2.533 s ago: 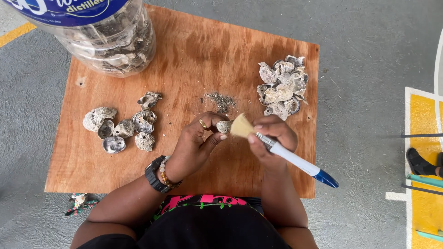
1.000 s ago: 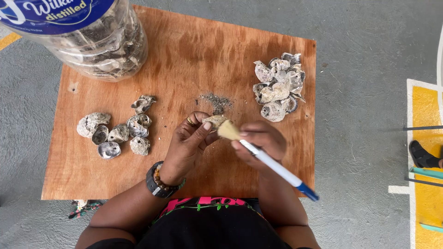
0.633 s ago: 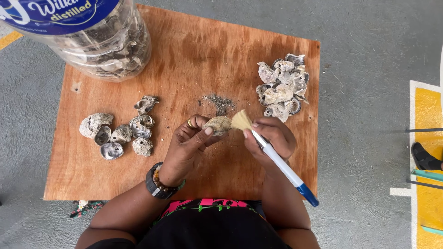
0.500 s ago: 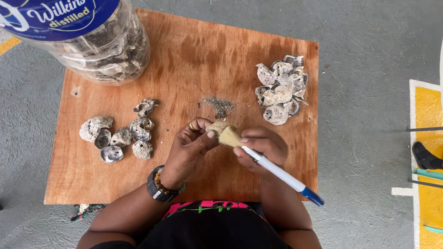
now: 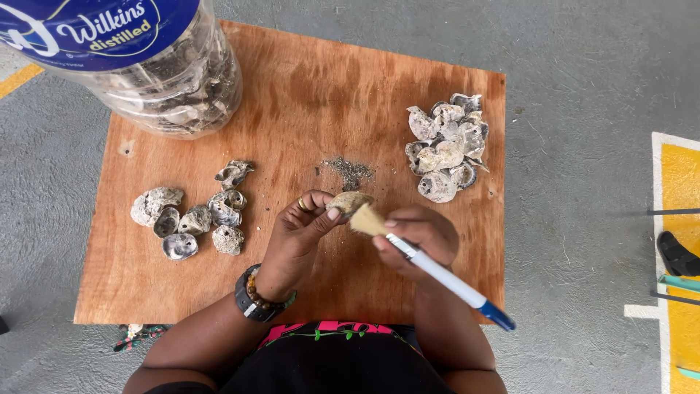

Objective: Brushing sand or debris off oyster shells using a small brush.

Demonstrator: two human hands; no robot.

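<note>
My left hand (image 5: 300, 232) pinches a small greyish shell (image 5: 348, 201) above the middle of the plywood board (image 5: 306, 95). My right hand (image 5: 417, 238) grips a paintbrush (image 5: 436, 268) with a white handle and blue end. Its tan bristles rest against the shell's lower edge. A dark watch and a bead bracelet sit on my left wrist. A little heap of dark grit (image 5: 350, 172) lies on the board just beyond the shell.
A pile of pale shells (image 5: 446, 146) lies at the board's right. Several darker shells (image 5: 193, 216) lie at its left. A clear plastic jug (image 5: 138, 62) holding shells stands at the far left corner. Grey concrete surrounds the board; a yellow painted strip (image 5: 682, 277) runs at right.
The brush has swept back and forth across the shell in short strokes. My left hand has kept the shell in about the same spot over the board.
</note>
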